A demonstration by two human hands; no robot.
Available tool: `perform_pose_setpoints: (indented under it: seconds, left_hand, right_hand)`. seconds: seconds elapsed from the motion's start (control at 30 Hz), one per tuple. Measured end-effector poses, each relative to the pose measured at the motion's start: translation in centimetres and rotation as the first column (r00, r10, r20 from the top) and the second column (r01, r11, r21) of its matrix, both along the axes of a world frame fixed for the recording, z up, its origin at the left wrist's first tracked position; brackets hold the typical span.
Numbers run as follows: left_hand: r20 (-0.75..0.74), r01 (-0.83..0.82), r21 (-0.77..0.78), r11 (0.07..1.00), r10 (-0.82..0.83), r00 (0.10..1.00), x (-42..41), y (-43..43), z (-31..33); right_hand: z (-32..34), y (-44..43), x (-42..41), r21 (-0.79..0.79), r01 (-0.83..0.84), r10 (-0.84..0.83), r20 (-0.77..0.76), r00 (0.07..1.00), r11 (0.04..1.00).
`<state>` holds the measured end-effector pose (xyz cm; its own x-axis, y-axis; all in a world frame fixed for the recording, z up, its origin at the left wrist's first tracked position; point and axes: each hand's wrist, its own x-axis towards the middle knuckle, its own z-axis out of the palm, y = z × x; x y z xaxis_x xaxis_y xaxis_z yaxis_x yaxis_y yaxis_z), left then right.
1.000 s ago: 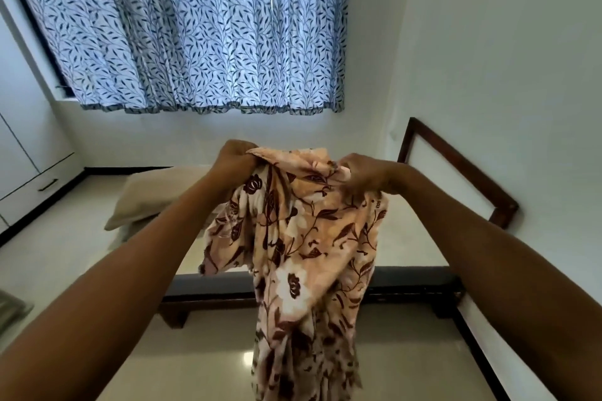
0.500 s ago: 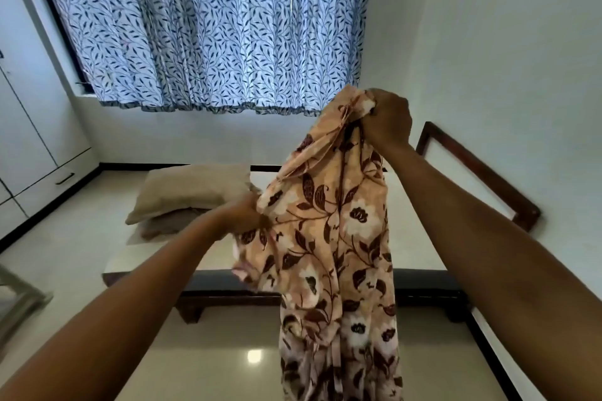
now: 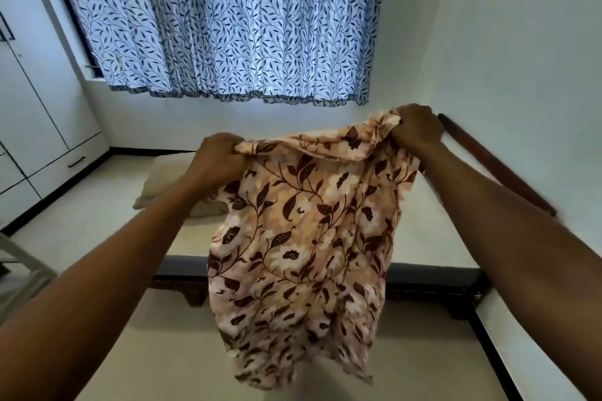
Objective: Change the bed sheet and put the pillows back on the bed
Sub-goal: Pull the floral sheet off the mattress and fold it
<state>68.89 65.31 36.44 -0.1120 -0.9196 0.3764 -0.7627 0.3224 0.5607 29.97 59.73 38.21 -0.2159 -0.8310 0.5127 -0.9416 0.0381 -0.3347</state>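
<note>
With the left hand (image 3: 218,156) and right hand (image 3: 417,130) each clenched on the top edge of the floral sheet (image 3: 303,238), which hangs bunched in mid-air before the bed (image 3: 433,238), find its corners, apparently buried in folds, then widen the hold and cast it flat.

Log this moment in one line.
floral sheet: held up | left hand: grips top edge | right hand: grips top edge | pillows: on bed
</note>
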Motion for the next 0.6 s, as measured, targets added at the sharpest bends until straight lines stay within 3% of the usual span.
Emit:
perform_pose_setpoints:
  seconds: [0.07,0.13,0.23,0.27,0.33,0.4,0.47,0.53,0.6]
  left_hand:
    - [-0.199,0.059,0.055,0.997,-0.047,0.979,-0.4,0.3,0.3]
    - [-0.26,0.116,0.126,0.985,-0.08,0.962,-0.6,0.3,0.5]
    - [-0.036,0.206,0.285,0.936,-0.204,0.978,0.9,-0.1,0.7]
    - [0.022,0.221,0.341,0.914,-0.242,0.97,1.4,-0.3,0.6]
    - [0.025,0.241,0.384,0.891,-0.27,0.962,1.6,-0.6,0.7]
    - [0.099,0.221,0.357,0.908,-0.272,0.957,1.3,-1.3,1.1]
    - [0.314,0.132,0.259,0.957,-0.212,0.925,1.2,-2.5,1.6]
    - [0.462,-0.019,0.06,0.998,-0.01,0.887,1.6,-3.6,1.9]
    - [0.474,-0.164,-0.159,0.974,0.221,0.853,2.3,-4.3,1.9]
  right_hand:
    - [0.4,0.1,0.0,-0.093,-0.014,0.025,0.119,0.993,0.996]
    - [0.8,-0.2,-0.1,-0.047,-0.1,0.106,0.177,0.978,0.994]
    - [1.5,-0.4,-1.7,0.369,-0.185,0.187,0.031,0.982,0.911]
    - [1.5,-0.6,-2.6,0.404,-0.144,0.163,-0.012,0.987,0.903]
    - [1.1,-0.6,-3.1,0.287,-0.054,0.061,-0.015,0.998,0.956]
    - [0.4,-0.6,-2.3,0.105,-0.056,0.056,0.007,0.998,0.993]
    - [-0.1,-1.0,-1.7,0.144,-0.092,0.091,0.01,0.996,0.985]
    - [-0.2,-1.5,-1.5,0.114,-0.045,0.049,-0.029,0.998,0.992]
    - [-0.4,-2.1,-1.5,0.193,-0.08,0.091,-0.05,0.995,0.978]
